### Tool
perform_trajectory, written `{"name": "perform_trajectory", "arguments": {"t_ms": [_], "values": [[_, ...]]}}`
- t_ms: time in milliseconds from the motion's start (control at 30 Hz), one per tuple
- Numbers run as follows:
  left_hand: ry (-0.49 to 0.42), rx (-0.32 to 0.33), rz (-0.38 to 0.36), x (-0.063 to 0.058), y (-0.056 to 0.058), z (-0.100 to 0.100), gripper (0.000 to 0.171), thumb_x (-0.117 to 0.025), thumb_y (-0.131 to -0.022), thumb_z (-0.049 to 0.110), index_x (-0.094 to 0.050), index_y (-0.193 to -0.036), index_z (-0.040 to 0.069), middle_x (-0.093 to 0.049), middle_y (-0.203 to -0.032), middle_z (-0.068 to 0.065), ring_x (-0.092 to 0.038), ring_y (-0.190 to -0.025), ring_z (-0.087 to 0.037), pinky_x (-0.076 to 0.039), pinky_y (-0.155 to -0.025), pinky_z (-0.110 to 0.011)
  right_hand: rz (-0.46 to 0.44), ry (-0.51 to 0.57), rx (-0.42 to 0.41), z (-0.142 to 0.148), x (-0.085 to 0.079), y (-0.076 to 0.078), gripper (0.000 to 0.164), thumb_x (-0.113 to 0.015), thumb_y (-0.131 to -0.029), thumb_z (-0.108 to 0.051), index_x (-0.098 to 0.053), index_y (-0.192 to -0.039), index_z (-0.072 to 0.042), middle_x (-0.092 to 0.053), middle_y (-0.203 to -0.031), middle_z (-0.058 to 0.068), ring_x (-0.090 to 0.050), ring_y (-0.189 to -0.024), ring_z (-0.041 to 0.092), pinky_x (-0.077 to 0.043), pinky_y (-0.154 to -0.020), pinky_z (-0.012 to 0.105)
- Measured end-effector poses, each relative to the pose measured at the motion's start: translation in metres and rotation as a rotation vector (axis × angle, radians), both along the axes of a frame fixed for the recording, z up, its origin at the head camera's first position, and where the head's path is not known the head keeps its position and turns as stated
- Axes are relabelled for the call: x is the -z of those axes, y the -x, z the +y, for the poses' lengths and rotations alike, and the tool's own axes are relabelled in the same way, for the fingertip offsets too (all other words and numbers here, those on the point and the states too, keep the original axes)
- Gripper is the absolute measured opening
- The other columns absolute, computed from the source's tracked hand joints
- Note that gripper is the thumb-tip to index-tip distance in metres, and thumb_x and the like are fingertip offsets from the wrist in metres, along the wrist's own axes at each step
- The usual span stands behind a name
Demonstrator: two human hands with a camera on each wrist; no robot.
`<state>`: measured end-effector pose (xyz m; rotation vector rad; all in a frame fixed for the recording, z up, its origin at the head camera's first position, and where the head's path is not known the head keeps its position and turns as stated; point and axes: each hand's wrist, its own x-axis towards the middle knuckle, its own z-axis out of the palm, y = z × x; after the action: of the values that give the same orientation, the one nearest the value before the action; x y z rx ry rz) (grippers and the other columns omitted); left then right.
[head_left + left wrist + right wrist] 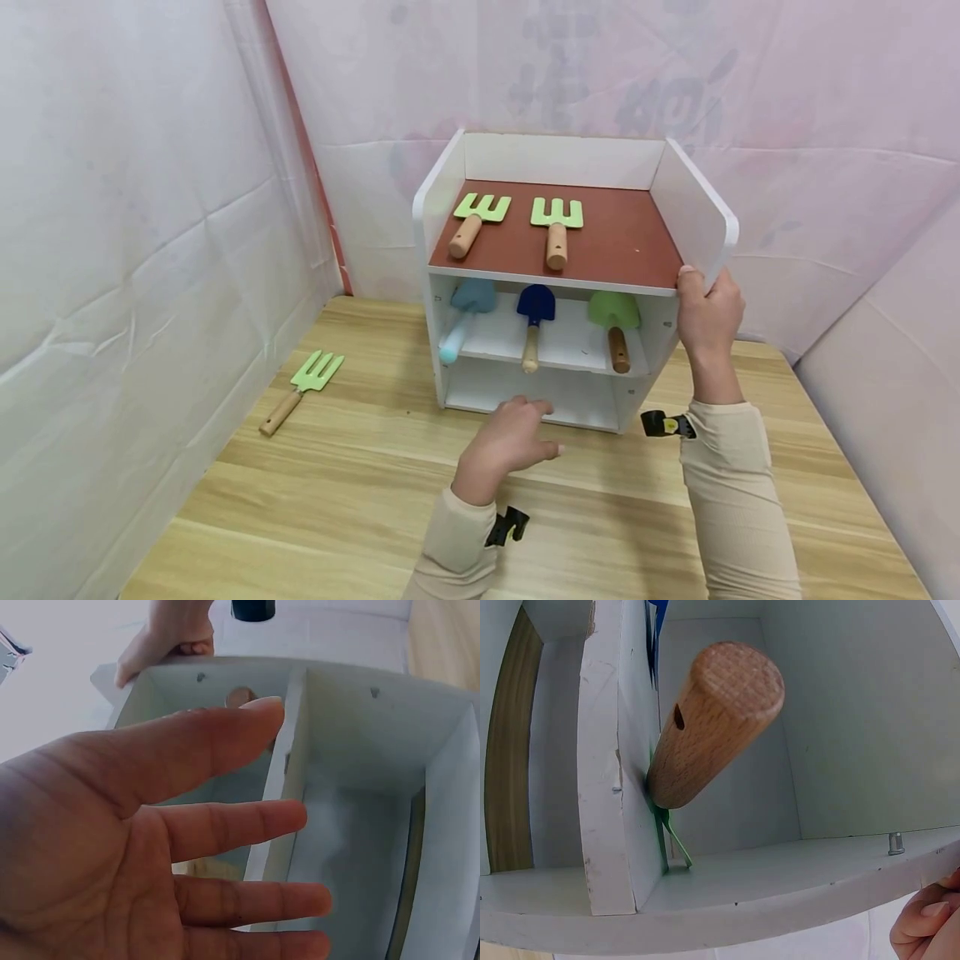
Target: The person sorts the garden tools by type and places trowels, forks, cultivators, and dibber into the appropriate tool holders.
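Note:
My right hand (711, 318) grips the right side panel of a small white shelf unit (693, 200), its thumb on the front by the top board. In the right wrist view its curled fingers (930, 915) show at the panel's edge. In front of the bottom compartment my left hand (510, 440) hovers, fingers spread and holding nothing. On the brown top board lie two green hand forks (480, 208) (557, 215) with wooden handles. The middle shelf bears a light blue shovel (471, 300), a dark blue shovel (536, 307) and a green shovel (615, 312), handles jutting forward.
Another green hand fork (300, 387) lies on the wooden table (337, 500), left of the unit. Pale sheeting (375, 208) hangs behind and at both sides of the table. Each wrist wears a black strap (660, 423).

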<state>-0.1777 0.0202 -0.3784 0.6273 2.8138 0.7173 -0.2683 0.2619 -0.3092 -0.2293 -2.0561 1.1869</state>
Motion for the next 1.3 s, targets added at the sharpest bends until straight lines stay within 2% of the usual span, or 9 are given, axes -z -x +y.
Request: {"name": "perform_trajectory", "arguments": {"t_ms": [400,667,967,1300], "values": [[-0.025,-0.104,-0.025,0.008,0.000,-0.029,0.052,-0.074,-0.079,0.030,-0.059,-0.124,0.008,-0.055,-0.119,-0.017,-0.052,-0.106,-0.033,-0.046,-0.085,-0.044,0.007,0.006,0.007,0.000,0.000,-0.001,0.026,-0.044,-0.087,-0.030,-0.057,-0.085,-0.007,-0.063,-0.097,0.017,-0.051,-0.080,0.024,-0.035,-0.063,0.030],[0.029,-0.127,0.054,0.016,0.006,-0.052,0.047,-0.073,-0.076,0.021,-0.062,-0.117,0.002,-0.058,-0.108,-0.019,-0.056,-0.099,-0.035,-0.048,-0.080,-0.043,0.011,0.028,0.005,0.000,0.001,0.000,0.022,-0.046,-0.086,-0.030,-0.055,-0.079,-0.012,-0.060,-0.091,0.014,-0.047,-0.076,0.022,-0.033,-0.060,0.030],[0.057,-0.200,0.034,0.022,0.015,-0.078,0.047,-0.074,-0.076,0.019,-0.062,-0.117,0.001,-0.059,-0.108,-0.020,-0.057,-0.098,-0.036,-0.049,-0.075,-0.046,0.028,0.025,-0.003,0.000,0.004,0.002,0.029,-0.045,-0.087,-0.030,-0.057,-0.084,-0.004,-0.061,-0.092,0.015,-0.047,-0.076,0.023,-0.034,-0.061,0.032],[0.062,-0.259,-0.020,0.032,0.019,-0.114,0.048,-0.072,-0.078,0.018,-0.060,-0.120,-0.001,-0.058,-0.118,-0.020,-0.053,-0.108,-0.039,-0.047,-0.079,-0.052,0.034,0.010,-0.009,0.000,0.003,0.002,0.027,-0.045,-0.087,-0.031,-0.054,-0.080,-0.007,-0.059,-0.088,0.015,-0.046,-0.075,0.024,-0.034,-0.061,0.032]]}}
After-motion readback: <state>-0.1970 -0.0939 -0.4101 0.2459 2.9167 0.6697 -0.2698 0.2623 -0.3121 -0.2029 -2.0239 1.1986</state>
